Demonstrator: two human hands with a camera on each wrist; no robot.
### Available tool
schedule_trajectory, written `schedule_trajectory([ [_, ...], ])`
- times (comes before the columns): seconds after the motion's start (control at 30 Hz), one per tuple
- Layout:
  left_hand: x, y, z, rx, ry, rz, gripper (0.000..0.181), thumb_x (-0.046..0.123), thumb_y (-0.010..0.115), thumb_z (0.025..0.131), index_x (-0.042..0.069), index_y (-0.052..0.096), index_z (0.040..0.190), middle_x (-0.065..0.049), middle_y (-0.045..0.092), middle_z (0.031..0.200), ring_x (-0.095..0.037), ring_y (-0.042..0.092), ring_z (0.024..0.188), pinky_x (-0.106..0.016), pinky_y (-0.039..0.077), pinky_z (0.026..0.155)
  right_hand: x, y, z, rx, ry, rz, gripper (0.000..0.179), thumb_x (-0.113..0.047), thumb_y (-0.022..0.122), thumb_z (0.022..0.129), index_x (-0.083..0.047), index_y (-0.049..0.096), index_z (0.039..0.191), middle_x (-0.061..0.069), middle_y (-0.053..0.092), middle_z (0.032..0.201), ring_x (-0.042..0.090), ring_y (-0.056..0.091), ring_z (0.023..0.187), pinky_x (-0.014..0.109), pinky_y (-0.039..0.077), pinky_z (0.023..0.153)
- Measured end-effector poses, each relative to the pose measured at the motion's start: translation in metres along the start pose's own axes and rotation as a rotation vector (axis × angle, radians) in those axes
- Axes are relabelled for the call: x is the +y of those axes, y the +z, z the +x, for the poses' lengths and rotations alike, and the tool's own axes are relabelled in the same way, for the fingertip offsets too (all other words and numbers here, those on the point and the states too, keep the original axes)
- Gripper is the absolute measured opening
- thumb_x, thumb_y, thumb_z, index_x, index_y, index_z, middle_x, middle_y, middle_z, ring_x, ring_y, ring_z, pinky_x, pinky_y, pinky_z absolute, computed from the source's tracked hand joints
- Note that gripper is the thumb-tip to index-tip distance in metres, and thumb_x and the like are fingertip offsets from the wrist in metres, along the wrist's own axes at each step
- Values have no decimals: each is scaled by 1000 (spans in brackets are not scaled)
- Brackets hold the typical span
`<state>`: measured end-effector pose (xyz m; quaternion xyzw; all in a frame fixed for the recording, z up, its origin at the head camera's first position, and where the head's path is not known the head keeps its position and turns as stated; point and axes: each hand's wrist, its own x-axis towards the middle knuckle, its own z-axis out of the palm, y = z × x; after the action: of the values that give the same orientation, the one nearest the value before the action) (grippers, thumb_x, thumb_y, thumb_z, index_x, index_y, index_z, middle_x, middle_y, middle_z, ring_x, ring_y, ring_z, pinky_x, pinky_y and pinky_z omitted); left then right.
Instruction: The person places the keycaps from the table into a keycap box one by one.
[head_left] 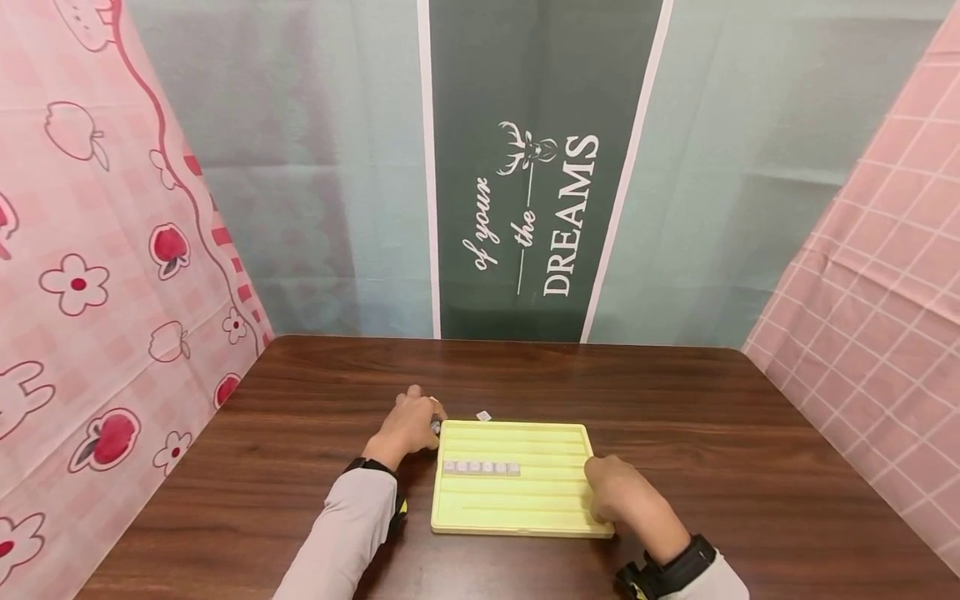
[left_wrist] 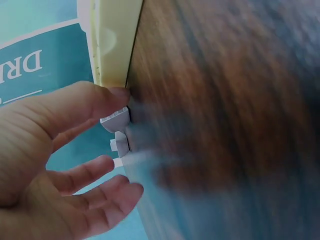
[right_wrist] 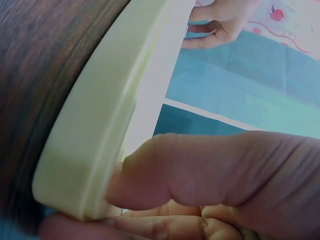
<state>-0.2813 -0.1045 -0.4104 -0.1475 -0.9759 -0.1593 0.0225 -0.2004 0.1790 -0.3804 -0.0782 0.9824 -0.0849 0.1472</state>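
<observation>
A yellow ridged tray (head_left: 525, 504) lies on the table, with a row of several small white keycap-like pieces (head_left: 482, 468) along one groove. My right hand (head_left: 626, 496) grips its right edge; in the right wrist view the thumb (right_wrist: 150, 175) presses on the rim and fingers curl around the corner. My left hand (head_left: 408, 425) is at the tray's far left corner, its fingers loosely bent and spread. Two loose pale pieces (left_wrist: 116, 120) lie on the table beside the left thumb (left_wrist: 75, 102). Whether the hidden index fingertip touches them I cannot tell.
Another small white piece (head_left: 483, 416) lies just behind the tray's far edge. The brown wooden table (head_left: 675, 417) extends around the tray. A green-and-grey cloth (head_left: 360, 208) hangs behind it, with pink patterned cloths (head_left: 885, 275) at both sides.
</observation>
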Motion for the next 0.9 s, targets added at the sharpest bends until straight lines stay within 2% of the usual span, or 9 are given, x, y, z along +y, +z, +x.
schedule_trajectory([
  [0.07, 0, -1, 0, 5, 10, 2, 24, 10, 73, 61, 15, 68, 84, -3, 54, 95, -24, 42, 82, -28, 38, 58, 0, 0, 0, 4, -8, -7, 24, 9, 63, 57, -2, 48, 73, 9, 43, 62, 21, 43, 50, 26, 38, 36],
  [0.13, -1, -1, 0, -7, 18, -8, 12, 4, 67, 63, 9, 65, 73, -3, 54, 82, -20, 42, 72, -25, 32, 51, -1, 0, 1, 0, -1, 2, 24, 10, 62, 57, -2, 48, 72, 9, 43, 61, 20, 44, 47, 26, 39, 34],
  [0.3, -3, -3, -1, -16, -15, -58, 11, -4, 60, 64, 6, 63, 69, -1, 54, 71, -13, 40, 56, -22, 31, 44, -1, -2, 1, -9, 13, 23, 23, 12, 60, 57, -1, 47, 71, 12, 43, 61, 19, 47, 40, 25, 41, 29],
  [0.37, -4, -4, -1, -8, -36, -70, 16, -3, 63, 65, 9, 66, 75, -1, 58, 76, -13, 45, 58, -23, 37, 45, -1, -2, 2, -10, 12, 21, 23, 12, 60, 57, -1, 46, 71, 12, 43, 62, 19, 47, 40, 25, 41, 29],
  [0.47, -5, -4, -1, -9, -40, -76, 15, -4, 64, 65, 9, 65, 72, -1, 58, 72, -14, 47, 57, -24, 39, 45, 0, -3, 2, -9, 11, 18, 23, 12, 60, 57, -2, 46, 70, 12, 43, 62, 19, 47, 39, 25, 42, 29],
  [0.73, -5, -4, -1, 0, -37, -74, 15, -5, 64, 63, 9, 64, 68, 1, 56, 67, -13, 46, 54, -23, 39, 43, -1, -2, 1, -20, 25, 8, 25, 12, 62, 57, -2, 47, 72, 12, 43, 65, 22, 46, 47, 26, 41, 30],
  [0.9, -6, -5, -1, 0, -22, -134, 16, -6, 67, 59, 8, 64, 69, 0, 57, 69, -14, 46, 56, -22, 39, 43, -1, -2, 1, -34, 31, 14, 26, 11, 64, 58, -1, 48, 75, 12, 42, 66, 22, 46, 48, 26, 42, 31],
])
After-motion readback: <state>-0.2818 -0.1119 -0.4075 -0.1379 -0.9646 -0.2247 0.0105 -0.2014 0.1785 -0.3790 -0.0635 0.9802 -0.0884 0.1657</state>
